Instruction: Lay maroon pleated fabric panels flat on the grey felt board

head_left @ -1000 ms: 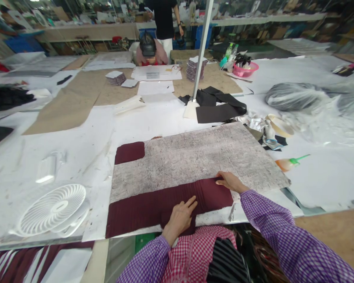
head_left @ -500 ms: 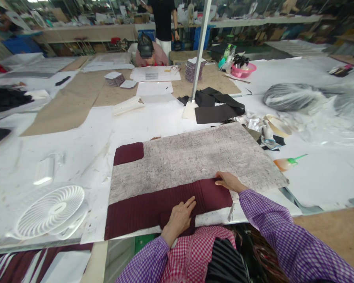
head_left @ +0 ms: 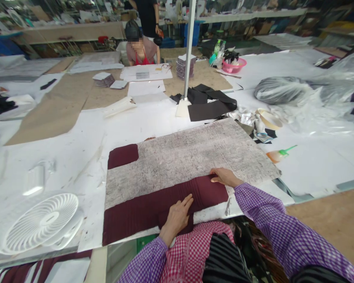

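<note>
A long strip of overlapping maroon fabric pieces (head_left: 135,214) lies along the near edge of a mottled grey board (head_left: 165,157). My left hand (head_left: 178,214) rests on the strip's near side with its fingers stretched out. Farther right, my right hand (head_left: 225,177) is at the strip's upper edge, thumb and fingers pinched on the top fabric piece. Beneath my left wrist, a maroon flap hangs at the table edge, partly hidden. A smaller maroon piece (head_left: 123,156) lies on the board's far left corner.
A white fan grille (head_left: 50,220) lies at the left. Behind the board stand a metal pole (head_left: 189,51) and black fabric strips (head_left: 212,108). An orange bottle (head_left: 279,155) lies to the right. Across the table sits a person (head_left: 143,51); another stands behind.
The view has shifted, so the table items appear farther left. Both hands keep nearly the same place on the maroon strip. The seated person across the table has raised their head.
</note>
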Action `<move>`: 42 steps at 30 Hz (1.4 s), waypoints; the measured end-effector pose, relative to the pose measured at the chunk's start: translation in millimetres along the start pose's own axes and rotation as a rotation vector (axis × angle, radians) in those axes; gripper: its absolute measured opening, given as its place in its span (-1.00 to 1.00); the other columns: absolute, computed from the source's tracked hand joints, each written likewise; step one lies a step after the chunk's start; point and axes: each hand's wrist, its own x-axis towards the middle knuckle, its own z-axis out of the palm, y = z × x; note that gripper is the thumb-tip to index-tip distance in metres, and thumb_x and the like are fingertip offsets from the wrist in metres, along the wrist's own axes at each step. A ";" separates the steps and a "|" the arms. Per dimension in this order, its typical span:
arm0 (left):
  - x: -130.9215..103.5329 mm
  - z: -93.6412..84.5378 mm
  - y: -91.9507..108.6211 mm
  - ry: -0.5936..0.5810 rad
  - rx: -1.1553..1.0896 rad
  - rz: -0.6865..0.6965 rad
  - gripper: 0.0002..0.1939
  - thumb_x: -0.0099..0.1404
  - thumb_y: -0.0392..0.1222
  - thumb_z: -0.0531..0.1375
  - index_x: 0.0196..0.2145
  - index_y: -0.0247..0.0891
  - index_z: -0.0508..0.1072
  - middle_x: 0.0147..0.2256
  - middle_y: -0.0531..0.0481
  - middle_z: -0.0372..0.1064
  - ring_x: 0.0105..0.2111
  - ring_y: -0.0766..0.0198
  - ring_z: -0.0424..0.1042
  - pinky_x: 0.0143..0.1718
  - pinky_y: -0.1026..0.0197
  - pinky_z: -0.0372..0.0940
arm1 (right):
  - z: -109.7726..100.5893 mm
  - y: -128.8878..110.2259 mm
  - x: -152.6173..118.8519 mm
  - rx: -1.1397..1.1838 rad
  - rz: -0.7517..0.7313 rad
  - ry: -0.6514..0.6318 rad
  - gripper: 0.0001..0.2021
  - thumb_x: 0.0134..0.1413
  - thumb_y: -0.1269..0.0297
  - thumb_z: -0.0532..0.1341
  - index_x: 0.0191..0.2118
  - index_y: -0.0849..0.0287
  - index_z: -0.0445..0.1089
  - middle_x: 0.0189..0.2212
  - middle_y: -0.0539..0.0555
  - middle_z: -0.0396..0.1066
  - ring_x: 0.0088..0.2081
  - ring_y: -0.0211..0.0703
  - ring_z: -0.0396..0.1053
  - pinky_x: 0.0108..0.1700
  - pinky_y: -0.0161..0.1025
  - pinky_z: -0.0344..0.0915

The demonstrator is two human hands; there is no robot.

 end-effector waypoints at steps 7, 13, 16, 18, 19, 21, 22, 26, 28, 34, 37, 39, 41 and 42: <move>1.5 3.1 -1.7 -0.006 -0.003 -0.007 -0.33 0.21 -0.34 0.04 0.26 -0.13 -0.01 0.31 0.15 -0.08 -0.04 0.19 0.31 0.03 0.14 0.28 | 6.2 -1.2 0.3 -0.039 -0.007 0.022 -0.71 0.20 0.18 0.16 -0.02 0.20 0.32 -0.12 0.10 0.39 -0.15 -0.11 0.39 -0.11 -0.04 0.36; 3.4 4.3 -1.6 0.003 0.001 0.000 -0.28 0.22 -0.33 0.04 0.28 -0.08 -0.12 0.31 0.15 -0.07 -0.02 0.20 0.31 0.02 0.15 0.28 | 8.6 -9.9 -4.3 -0.067 -0.049 0.165 -0.73 0.18 0.20 0.18 -0.04 0.19 0.33 -0.05 0.13 0.33 -0.09 -0.07 0.35 -0.07 -0.01 0.33; 2.3 5.1 -1.4 0.002 0.008 0.003 -0.32 0.21 -0.33 0.03 0.27 -0.10 -0.05 0.31 0.16 -0.08 -0.04 0.20 0.31 0.01 0.15 0.29 | 14.2 -24.2 -7.6 -0.056 -0.181 0.231 -0.76 0.19 0.26 0.17 -0.05 0.19 0.33 0.00 0.12 0.31 -0.03 -0.05 0.31 -0.01 0.02 0.28; 1.4 5.0 -1.3 0.001 0.014 0.004 -0.35 0.21 -0.32 0.04 0.25 -0.12 0.01 0.32 0.16 -0.09 -0.06 0.18 0.32 -0.01 0.13 0.30 | 22.6 -35.3 -10.0 -0.036 -0.301 0.230 -0.81 0.20 0.31 0.16 -0.09 0.19 0.36 -0.05 0.09 0.35 -0.05 -0.09 0.33 -0.02 -0.01 0.30; 1.1 4.7 -1.3 0.000 0.017 0.005 -0.36 0.21 -0.32 0.04 0.24 -0.12 0.03 0.32 0.17 -0.09 -0.07 0.17 0.32 -0.02 0.12 0.31 | 27.8 -40.3 -11.4 -0.026 -0.346 0.230 -0.83 0.20 0.33 0.15 -0.10 0.19 0.37 -0.08 0.08 0.36 -0.06 -0.10 0.33 -0.03 -0.03 0.31; 1.0 4.1 -1.5 -0.001 0.022 0.009 -0.36 0.21 -0.33 0.04 0.23 -0.09 0.05 0.32 0.18 -0.09 -0.09 0.17 0.33 -0.04 0.11 0.33 | 38.7 -47.6 -14.8 -0.012 -0.390 0.247 -0.83 0.20 0.34 0.16 -0.10 0.20 0.37 -0.08 0.08 0.36 -0.06 -0.10 0.33 -0.04 -0.04 0.32; 1.2 3.8 -1.7 -0.002 0.024 0.011 -0.36 0.20 -0.34 0.04 0.23 -0.08 0.06 0.32 0.19 -0.09 -0.09 0.18 0.33 -0.05 0.11 0.33 | 43.7 -49.6 -16.7 -0.008 -0.394 0.262 -0.82 0.19 0.35 0.16 -0.09 0.20 0.36 -0.06 0.09 0.35 -0.05 -0.08 0.33 -0.04 -0.03 0.32; 2.0 3.0 -2.2 -0.001 0.025 0.012 -0.37 0.19 -0.36 0.04 0.22 -0.06 0.09 0.31 0.19 -0.08 -0.10 0.19 0.34 -0.07 0.13 0.34 | 55.4 -49.9 -23.7 -0.001 -0.403 0.300 -0.81 0.18 0.35 0.17 -0.08 0.19 0.35 -0.05 0.10 0.33 -0.05 -0.07 0.32 -0.05 -0.02 0.32; 2.0 2.6 -2.2 0.004 0.025 0.012 -0.38 0.20 -0.36 0.04 0.21 -0.07 0.10 0.31 0.18 -0.07 -0.10 0.20 0.34 -0.06 0.13 0.33 | 56.2 -48.4 -25.8 -0.001 -0.417 0.305 -0.81 0.17 0.35 0.18 -0.09 0.19 0.36 -0.06 0.09 0.34 -0.05 -0.07 0.32 -0.05 -0.02 0.32; 1.6 1.7 -2.4 0.015 0.025 0.015 -0.42 0.23 -0.31 0.04 0.20 -0.08 0.12 0.30 0.16 -0.04 -0.09 0.20 0.35 -0.05 0.15 0.33 | 53.3 -48.7 -23.8 0.009 -0.439 0.320 -0.86 0.17 0.34 0.18 -0.15 0.20 0.38 -0.11 0.07 0.37 -0.10 -0.11 0.34 -0.10 -0.07 0.34; 1.9 2.3 -2.9 0.012 0.028 0.012 -0.41 0.22 -0.31 0.05 0.20 -0.08 0.11 0.30 0.17 -0.04 -0.09 0.19 0.35 -0.04 0.14 0.33 | 56.4 -53.6 -21.0 0.019 -0.399 0.361 -0.79 0.19 0.35 0.16 -0.06 0.18 0.34 -0.04 0.10 0.33 -0.04 -0.07 0.31 -0.07 -0.04 0.33; 2.1 2.8 -2.9 0.013 0.029 0.008 -0.38 0.22 -0.31 0.04 0.23 -0.08 0.06 0.30 0.16 -0.05 -0.07 0.19 0.33 -0.03 0.14 0.32 | 59.5 -57.7 -21.0 0.019 -0.364 0.383 -0.74 0.19 0.34 0.16 0.00 0.17 0.31 0.00 0.12 0.29 -0.01 -0.04 0.29 -0.05 -0.01 0.32; 2.3 2.9 -2.6 0.012 0.030 0.006 -0.34 0.24 -0.31 0.03 0.26 -0.06 -0.03 0.30 0.15 -0.04 -0.05 0.20 0.32 -0.02 0.15 0.32 | 61.5 -60.1 -22.1 0.015 -0.347 0.384 -0.74 0.19 0.33 0.16 0.00 0.16 0.30 -0.02 0.11 0.30 -0.03 -0.04 0.30 -0.06 -0.02 0.32; 2.3 2.9 -2.3 0.010 0.032 0.005 -0.33 0.24 -0.31 0.03 0.27 -0.05 -0.06 0.30 0.14 -0.04 -0.05 0.20 0.32 -0.02 0.15 0.32 | 61.9 -60.2 -22.6 0.015 -0.348 0.379 -0.75 0.19 0.32 0.17 -0.01 0.16 0.31 -0.04 0.11 0.31 -0.05 -0.06 0.31 -0.08 -0.03 0.33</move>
